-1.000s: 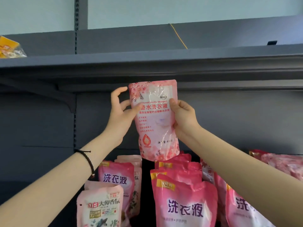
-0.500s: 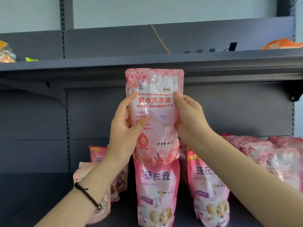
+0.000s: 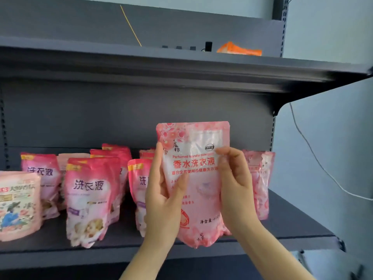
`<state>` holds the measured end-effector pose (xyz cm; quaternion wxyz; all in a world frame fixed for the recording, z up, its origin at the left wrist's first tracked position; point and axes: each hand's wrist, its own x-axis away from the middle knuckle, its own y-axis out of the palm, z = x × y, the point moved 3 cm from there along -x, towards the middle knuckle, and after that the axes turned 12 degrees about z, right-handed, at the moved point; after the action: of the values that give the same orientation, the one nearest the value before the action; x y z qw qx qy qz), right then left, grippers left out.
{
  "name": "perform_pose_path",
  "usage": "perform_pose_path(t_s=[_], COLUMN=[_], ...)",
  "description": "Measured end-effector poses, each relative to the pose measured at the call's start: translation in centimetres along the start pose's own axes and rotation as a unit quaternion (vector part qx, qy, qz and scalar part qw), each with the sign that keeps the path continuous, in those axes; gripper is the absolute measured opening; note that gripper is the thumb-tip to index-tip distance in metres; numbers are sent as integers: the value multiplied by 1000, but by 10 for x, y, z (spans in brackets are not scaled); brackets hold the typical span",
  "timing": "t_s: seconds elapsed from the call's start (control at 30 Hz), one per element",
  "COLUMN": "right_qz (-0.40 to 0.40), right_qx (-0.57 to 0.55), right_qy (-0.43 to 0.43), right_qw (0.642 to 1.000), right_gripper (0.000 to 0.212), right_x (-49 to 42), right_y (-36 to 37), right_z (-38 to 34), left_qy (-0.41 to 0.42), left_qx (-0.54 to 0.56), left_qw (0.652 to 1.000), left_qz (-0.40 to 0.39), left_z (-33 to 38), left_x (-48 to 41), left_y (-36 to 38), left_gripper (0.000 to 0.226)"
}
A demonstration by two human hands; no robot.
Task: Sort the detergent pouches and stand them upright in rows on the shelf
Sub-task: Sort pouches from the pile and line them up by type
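left hand (image 3: 161, 201): i have it grasping the floral pouch (image 3: 197, 178) along its left edge, thumb across the front and fingers curled behind.
right hand (image 3: 236, 190): it pinches the right edge a little higher up, thumb on the front beside the printed title.
floral pouch: held between my two hands, upright, long axis vertical, label facing me. its bottom hangs in front of the shelf lip; i cannot tell whether it touches.
shelf (image 3: 50, 251): the board runs below and beyond both hands, with a bare strip along its front under the pouch.
relation that matters: the matching floral row (image 3: 260, 178) stands just behind and to the right of my right hand, so that hand is the nearer one. i judge the pouch must go forward and slightly right, kept vertical, to land in front of that row.
risk: the pouch is soft and may slump if i let go before its base sits flat.
left of my left hand: deeper pink pouches (image 3: 88, 199) stand in rows, a few leaning.
farther left: a paler pouch (image 3: 18, 205) stands at the shelf front.
above my hands: the upper shelf (image 3: 181, 65), with an orange packet (image 3: 239, 49) on top.
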<state>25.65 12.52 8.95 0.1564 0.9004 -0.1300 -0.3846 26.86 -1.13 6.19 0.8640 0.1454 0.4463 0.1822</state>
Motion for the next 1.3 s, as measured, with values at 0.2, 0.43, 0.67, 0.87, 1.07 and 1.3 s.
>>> perform_pose_path(t_s=[0.2, 0.43, 0.67, 0.87, 1.07, 1.3], right_qz=[38, -28, -44, -60, -86, -100], right_qx=[16, 28, 56, 65, 12, -21], right_qy=[36, 2, 13, 19, 29, 31], right_qw=[999, 999, 997, 996, 996, 994], right_gripper=[20, 47, 53, 55, 76, 85], right_x=[-23, -51, -88, -113, -128, -130], right_y=[-80, -130, -187, -237, -257, -270], right_z=[21, 51, 77, 104, 131, 147], left_qy=[-23, -15, 13, 2, 15, 21], left_qx=[2, -14, -41, -54, -92, -165], left_qw=[1000, 998, 997, 998, 995, 986], left_qz=[-12, -51, -62, -44, 24, 13], left_z=[-44, -85, -118, -153, -194, -206], left_x=[37, 48, 69, 84, 100, 102], left_y=[62, 113, 166, 205, 227, 224], left_gripper=[66, 65, 68, 69, 71, 69])
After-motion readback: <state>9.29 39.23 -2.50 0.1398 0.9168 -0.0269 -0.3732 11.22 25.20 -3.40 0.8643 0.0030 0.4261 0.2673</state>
